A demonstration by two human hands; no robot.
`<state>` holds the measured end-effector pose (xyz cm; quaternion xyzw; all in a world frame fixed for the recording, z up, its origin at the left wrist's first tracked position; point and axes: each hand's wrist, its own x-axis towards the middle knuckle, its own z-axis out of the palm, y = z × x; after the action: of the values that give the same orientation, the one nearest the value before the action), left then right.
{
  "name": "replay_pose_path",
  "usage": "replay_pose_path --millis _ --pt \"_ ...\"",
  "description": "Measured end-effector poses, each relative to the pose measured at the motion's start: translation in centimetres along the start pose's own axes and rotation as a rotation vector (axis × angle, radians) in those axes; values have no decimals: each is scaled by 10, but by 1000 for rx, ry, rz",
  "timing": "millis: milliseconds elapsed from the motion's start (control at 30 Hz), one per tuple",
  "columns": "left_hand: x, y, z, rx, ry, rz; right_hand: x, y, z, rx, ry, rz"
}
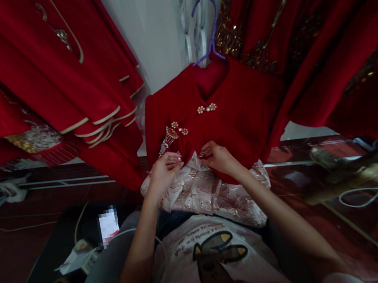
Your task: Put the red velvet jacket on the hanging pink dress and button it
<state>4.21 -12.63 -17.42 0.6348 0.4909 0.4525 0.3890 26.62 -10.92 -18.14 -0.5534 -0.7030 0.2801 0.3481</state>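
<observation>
A red velvet jacket (240,104) hangs on a purple hanger (209,36) in front of me, with pearl fastenings (206,108) and a tasselled brooch (171,136) on its front. My left hand (164,167) pinches the lower front edge just under the brooch, fingers closed on the cloth. My right hand (216,156) grips the same edge a little to the right, fingers curled on a small fastening. Under the jacket hangs a pale pink and gold embroidered skirt (212,195), against my lap.
More red garments with gold trim hang at left (55,77) and right (321,42). A white wall (150,22) shows between them. On the dark reddish floor lie white cables (375,195), a white device (81,256) and a shoe (325,157).
</observation>
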Motion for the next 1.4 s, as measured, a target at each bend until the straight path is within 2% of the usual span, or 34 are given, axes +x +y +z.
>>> replay_pose_path --millis 133,267,400,500,700,1100,1400 --pt "-4 -5 22 -21 12 -29 4 2 12 43 132 -21" --pt "-6 -8 33 12 50 -24 -1 -10 0 85 88 -14" --pt "-5 -6 30 -30 73 -38 -9 -32 -4 199 3 -36" --pt "-5 -5 28 -55 75 -31 -12 -39 9 261 69 -83" --pt "-5 -1 26 -68 162 -12 -8 -25 36 241 217 -109" --pt "-4 0 28 -52 192 -21 -7 -28 30 334 207 -57" --pt "-4 2 28 34 217 35 -11 -29 42 326 271 -96"
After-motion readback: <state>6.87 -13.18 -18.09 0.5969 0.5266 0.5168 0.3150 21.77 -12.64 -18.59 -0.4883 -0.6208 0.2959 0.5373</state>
